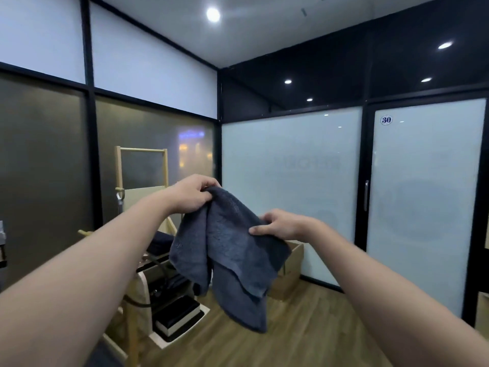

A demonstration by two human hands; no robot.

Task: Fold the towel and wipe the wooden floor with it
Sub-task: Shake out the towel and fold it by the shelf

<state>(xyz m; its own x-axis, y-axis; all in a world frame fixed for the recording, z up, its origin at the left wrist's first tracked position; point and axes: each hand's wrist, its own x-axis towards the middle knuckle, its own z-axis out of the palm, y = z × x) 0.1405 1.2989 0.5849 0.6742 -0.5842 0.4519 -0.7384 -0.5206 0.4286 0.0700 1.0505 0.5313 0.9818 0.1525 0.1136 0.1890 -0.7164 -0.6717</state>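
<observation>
Clutter sits low on the left: a pale wooden frame rack [141,165] stands against the dark frosted glass wall, and below it a light wooden stand [148,292] carries black pads and a dark cable. A brown cardboard box [289,271] rests on the floor just behind the hanging cloth, against the white frosted glass partition [291,181]. To the right is a frosted glass door [426,202] with a metal handle and a round sticker reading 30. The brown wooden plank floor [304,327] runs beneath.

The dark blue-grey terry towel [232,250] hangs in the air at the middle of the view, well above the floor and in front of the box and stand. The left hand [191,193] grips its upper edge, fingers curled round a bunched corner; the right hand [280,225], set lower, pinches the edge with thumb on top. The held edge slopes down from left to right, and the towel's long axis drops downward, doubled in loose layers with its lowest corner pointing at the floor.
</observation>
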